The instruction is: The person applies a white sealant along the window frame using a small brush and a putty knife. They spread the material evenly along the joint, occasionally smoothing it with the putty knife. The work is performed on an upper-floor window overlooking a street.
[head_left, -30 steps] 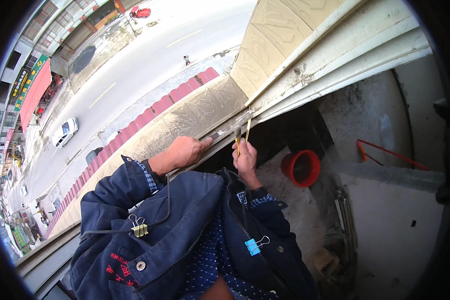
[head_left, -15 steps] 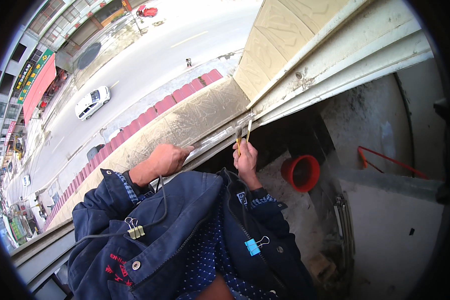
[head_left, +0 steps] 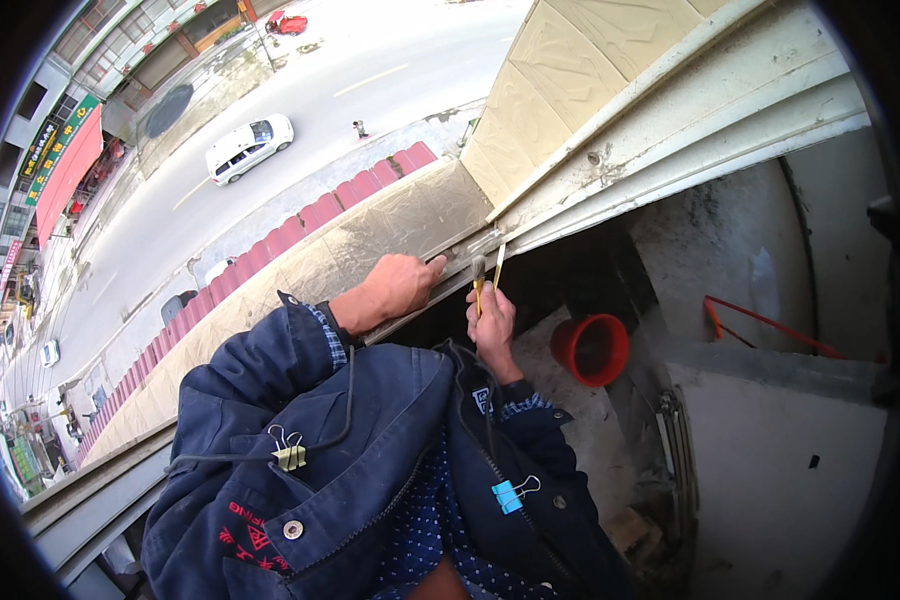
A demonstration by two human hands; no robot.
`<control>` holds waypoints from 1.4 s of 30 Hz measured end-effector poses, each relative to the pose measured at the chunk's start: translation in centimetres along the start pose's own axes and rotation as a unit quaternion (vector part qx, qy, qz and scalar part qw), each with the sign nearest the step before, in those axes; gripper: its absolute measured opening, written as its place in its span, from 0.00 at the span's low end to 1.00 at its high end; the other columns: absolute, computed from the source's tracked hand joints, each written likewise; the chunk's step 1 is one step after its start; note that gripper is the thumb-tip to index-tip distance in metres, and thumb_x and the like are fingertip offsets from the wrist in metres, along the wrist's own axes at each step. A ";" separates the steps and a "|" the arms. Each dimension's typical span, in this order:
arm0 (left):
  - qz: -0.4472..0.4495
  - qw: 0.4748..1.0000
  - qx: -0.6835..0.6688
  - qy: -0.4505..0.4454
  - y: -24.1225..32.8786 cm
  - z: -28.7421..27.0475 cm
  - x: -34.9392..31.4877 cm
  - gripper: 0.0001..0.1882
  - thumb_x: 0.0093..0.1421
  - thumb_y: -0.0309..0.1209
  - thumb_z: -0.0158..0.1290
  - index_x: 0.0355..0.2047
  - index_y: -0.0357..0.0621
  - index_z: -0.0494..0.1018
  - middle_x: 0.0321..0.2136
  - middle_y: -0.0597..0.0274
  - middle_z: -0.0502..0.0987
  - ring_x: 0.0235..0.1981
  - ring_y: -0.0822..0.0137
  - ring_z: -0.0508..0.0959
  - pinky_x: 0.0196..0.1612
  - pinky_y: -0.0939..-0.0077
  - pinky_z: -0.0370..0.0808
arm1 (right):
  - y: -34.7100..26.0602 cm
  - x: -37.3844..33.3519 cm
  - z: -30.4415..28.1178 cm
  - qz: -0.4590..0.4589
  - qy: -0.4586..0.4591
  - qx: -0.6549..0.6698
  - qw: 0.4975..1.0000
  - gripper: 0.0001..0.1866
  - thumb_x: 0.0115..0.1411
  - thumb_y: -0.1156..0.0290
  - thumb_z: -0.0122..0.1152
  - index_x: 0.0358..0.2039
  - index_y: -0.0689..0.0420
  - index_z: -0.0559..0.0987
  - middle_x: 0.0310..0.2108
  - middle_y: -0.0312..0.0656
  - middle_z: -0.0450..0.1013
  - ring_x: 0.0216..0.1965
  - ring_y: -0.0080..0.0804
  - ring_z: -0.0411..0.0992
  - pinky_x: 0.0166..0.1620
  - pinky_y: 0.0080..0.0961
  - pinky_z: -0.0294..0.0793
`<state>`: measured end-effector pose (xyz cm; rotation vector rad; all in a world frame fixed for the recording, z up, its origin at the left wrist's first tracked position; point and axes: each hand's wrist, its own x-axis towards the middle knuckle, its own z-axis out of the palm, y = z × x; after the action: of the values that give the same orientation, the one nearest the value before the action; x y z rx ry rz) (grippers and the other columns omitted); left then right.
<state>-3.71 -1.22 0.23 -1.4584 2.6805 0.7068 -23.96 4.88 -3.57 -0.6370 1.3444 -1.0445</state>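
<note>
My left hand [head_left: 400, 285] is at the window frame's bottom track [head_left: 455, 262], palm down. Its fingers curl under while the index finger reaches along the track; whether anything lies beneath them is hidden. Just right of it, my right hand [head_left: 492, 322] is closed around a small brush [head_left: 478, 270] with dark bristles and a yellow handle. The same hand grips a second thin tool [head_left: 500, 260] with a narrow pale tip, its exact kind unclear. Both tools point up toward the corner of the frame.
Beyond the sill, a film-covered ledge [head_left: 320, 255] drops to a street with a white car [head_left: 250, 148]. A pale frame [head_left: 670, 130] runs up right. Indoors are a red bucket [head_left: 588, 350], a red-orange bar [head_left: 770, 325] and several stacked strips [head_left: 678, 455].
My left hand has slid right and farther along the track, toward the brush. My right hand keeps its hold on both tools, nearly still. The white car has moved right.
</note>
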 end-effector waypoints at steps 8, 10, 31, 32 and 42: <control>-0.001 1.000 -0.019 -0.005 -2.5 -0.6 -7.7 0.27 0.60 0.29 0.50 0.61 0.41 0.70 0.25 0.51 0.80 0.25 0.48 0.80 0.28 0.54 0.76 | 1.0 0.3 0.3 0.012 0.003 0.024 1.000 0.23 0.75 0.51 0.46 0.31 0.56 0.74 0.15 0.28 0.61 0.12 0.13 0.54 0.15 0.16 0.51; 0.008 1.000 -0.017 0.006 -2.3 -0.2 -7.2 0.27 0.60 0.29 0.50 0.61 0.41 0.70 0.24 0.50 0.80 0.24 0.48 0.80 0.27 0.54 0.76 | 1.1 0.4 0.5 0.010 -0.001 0.024 1.000 0.23 0.75 0.51 0.47 0.31 0.56 0.74 0.15 0.28 0.61 0.12 0.13 0.54 0.15 0.16 0.51; 0.039 0.999 0.002 0.037 -1.8 0.6 -1.1 0.27 0.60 0.32 0.50 0.61 0.45 0.71 0.23 0.51 0.79 0.23 0.49 0.80 0.25 0.54 0.76 | 0.1 0.3 -0.2 0.005 0.005 -0.032 0.999 0.24 0.75 0.50 0.44 0.33 0.57 0.74 0.16 0.30 0.63 0.12 0.17 0.55 0.14 0.18 0.55; 0.039 0.999 0.012 0.033 -1.6 0.4 -0.4 0.27 0.60 0.32 0.50 0.61 0.45 0.71 0.23 0.51 0.79 0.23 0.48 0.80 0.25 0.54 0.76 | -0.1 0.3 -0.3 0.005 0.007 -0.032 0.999 0.24 0.75 0.50 0.44 0.33 0.57 0.74 0.15 0.30 0.62 0.11 0.17 0.55 0.14 0.18 0.55; 0.035 0.999 0.008 0.024 -0.4 0.8 2.6 0.30 0.58 0.31 0.50 0.63 0.42 0.67 0.22 0.48 0.80 0.24 0.46 0.81 0.26 0.51 0.76 | 0.6 -0.5 -1.0 0.016 0.024 -0.019 0.999 0.23 0.75 0.50 0.44 0.33 0.57 0.74 0.15 0.30 0.62 0.11 0.16 0.55 0.14 0.18 0.54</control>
<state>-5.03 -3.13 -1.19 -1.4030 2.7783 0.6620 -24.72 5.79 -4.01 -0.6207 1.4135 -1.0166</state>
